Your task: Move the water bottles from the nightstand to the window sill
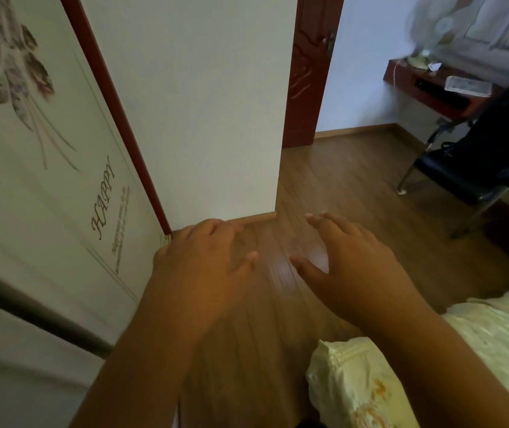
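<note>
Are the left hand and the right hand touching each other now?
Apart. The head view shows wooden floor plainly between the left hand and the right hand; both are open and empty.

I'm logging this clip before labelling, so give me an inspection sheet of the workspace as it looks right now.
Surface: wooden floor, bare under the hands.
Job's things: nothing seen; no bottles, nightstand or window sill in view.
Clutter: pale yellow bedding at lower right.
Grippers: left hand and right hand both open, empty, held over the floor.
Cables: thin white cord hanging from the red shelf.
Surroundings: wardrobe door printed HAPPY, black chair, fan, open doorway.
</note>
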